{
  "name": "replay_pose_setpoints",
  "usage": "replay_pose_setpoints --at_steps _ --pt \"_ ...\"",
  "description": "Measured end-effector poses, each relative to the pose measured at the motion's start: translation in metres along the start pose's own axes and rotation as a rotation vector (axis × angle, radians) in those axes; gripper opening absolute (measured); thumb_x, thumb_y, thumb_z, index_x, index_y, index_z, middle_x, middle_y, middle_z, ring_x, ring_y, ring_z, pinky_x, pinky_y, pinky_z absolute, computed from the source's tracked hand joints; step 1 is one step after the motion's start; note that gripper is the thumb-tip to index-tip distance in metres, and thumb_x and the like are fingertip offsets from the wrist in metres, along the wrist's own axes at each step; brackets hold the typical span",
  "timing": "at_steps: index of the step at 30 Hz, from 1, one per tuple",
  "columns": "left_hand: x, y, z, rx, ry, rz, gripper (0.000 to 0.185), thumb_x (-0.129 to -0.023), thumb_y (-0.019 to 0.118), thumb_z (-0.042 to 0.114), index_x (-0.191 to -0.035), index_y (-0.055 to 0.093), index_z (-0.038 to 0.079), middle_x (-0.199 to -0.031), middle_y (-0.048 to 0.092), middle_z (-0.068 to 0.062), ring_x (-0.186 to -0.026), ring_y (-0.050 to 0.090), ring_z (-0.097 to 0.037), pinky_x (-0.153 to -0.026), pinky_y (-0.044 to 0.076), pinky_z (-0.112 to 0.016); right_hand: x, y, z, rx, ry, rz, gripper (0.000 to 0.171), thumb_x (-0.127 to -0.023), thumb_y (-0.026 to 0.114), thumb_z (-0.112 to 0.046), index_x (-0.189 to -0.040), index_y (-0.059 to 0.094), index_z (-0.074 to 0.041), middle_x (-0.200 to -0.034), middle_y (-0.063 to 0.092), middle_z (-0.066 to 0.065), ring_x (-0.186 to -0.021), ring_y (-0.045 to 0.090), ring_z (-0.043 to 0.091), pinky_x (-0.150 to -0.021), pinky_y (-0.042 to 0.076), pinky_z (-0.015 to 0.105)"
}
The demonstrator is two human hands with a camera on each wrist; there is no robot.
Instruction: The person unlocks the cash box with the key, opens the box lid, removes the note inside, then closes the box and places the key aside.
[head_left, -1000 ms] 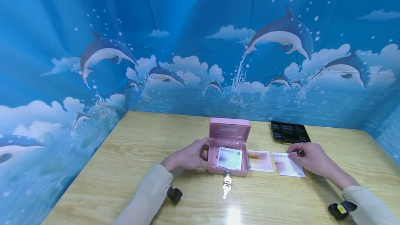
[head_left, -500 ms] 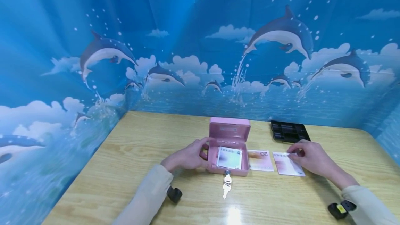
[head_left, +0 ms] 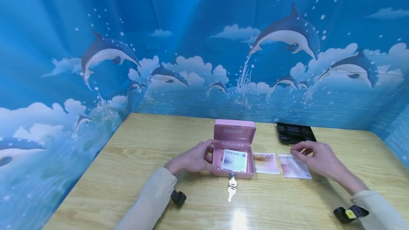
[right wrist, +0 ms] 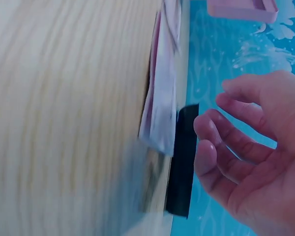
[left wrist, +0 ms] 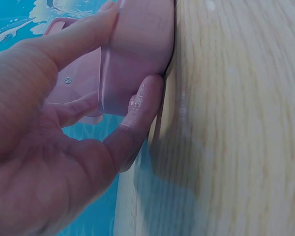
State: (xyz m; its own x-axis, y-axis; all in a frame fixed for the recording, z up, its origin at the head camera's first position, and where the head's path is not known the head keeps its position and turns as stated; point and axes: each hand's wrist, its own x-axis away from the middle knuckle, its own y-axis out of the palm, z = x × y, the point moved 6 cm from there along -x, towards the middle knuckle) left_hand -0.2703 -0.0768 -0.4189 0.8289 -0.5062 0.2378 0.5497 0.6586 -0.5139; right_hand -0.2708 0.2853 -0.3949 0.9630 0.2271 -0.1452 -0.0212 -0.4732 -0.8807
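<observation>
A pink cash box stands with its lid up on the table, and banknotes lie inside it. At its left end my left hand grips the box; in the left wrist view, thumb and fingers span its pink wall. To the right of the box lies a banknote marked 20, and beside that a second pinkish banknote. Over this second note hovers my right hand, fingers loosely bent and holding nothing. The right wrist view shows the hand apart from the folded-looking notes.
Keys hang from the lock at the box's front. A black compartment tray sits at the back right, behind the right hand. A blue dolphin-print curtain rises behind the wooden table.
My right hand has let go of the second banknote and lifted slightly off it. The note stays flat on the table. My left hand keeps its place on the box.
</observation>
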Motion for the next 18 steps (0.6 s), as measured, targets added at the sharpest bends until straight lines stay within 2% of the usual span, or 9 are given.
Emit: replay_pose_setpoints --at_steps 5,13,18 --pt "-0.001 0.000 -0.001 0.005 0.016 -0.004 0.092 -0.082 0.086 0.018 -0.158 0.033 0.017 -0.135 0.056 -0.014 -0.110 0.063 -0.021 -0.101 0.056 -0.040 0.001 0.003 -0.011 -0.063 0.016 -0.027 0.019 -0.096 0.072 -0.029 -0.107 0.077 -0.015 -0.105 0.077 0.007 -0.085 0.065 0.013 -0.064 0.049 0.021" --pt "-0.001 0.000 -0.003 0.003 0.002 0.004 0.093 -0.082 0.087 0.020 -0.158 0.034 0.019 -0.136 0.055 -0.012 -0.110 0.062 -0.019 -0.102 0.054 -0.040 -0.001 0.006 -0.028 -0.126 -0.015 -0.025 0.019 -0.097 0.072 -0.029 -0.109 0.077 -0.016 -0.102 0.077 -0.001 -0.081 0.065 0.003 -0.064 0.053 0.021" --pt "-0.002 0.000 -0.002 0.000 0.000 0.005 0.093 -0.081 0.087 0.022 -0.158 0.034 0.020 -0.137 0.054 -0.011 -0.109 0.061 -0.019 -0.102 0.054 -0.040 -0.003 0.007 -0.040 -0.172 -0.030 -0.028 0.020 -0.097 0.071 -0.030 -0.110 0.076 -0.015 -0.104 0.077 0.000 -0.082 0.066 0.002 -0.065 0.054 0.022"
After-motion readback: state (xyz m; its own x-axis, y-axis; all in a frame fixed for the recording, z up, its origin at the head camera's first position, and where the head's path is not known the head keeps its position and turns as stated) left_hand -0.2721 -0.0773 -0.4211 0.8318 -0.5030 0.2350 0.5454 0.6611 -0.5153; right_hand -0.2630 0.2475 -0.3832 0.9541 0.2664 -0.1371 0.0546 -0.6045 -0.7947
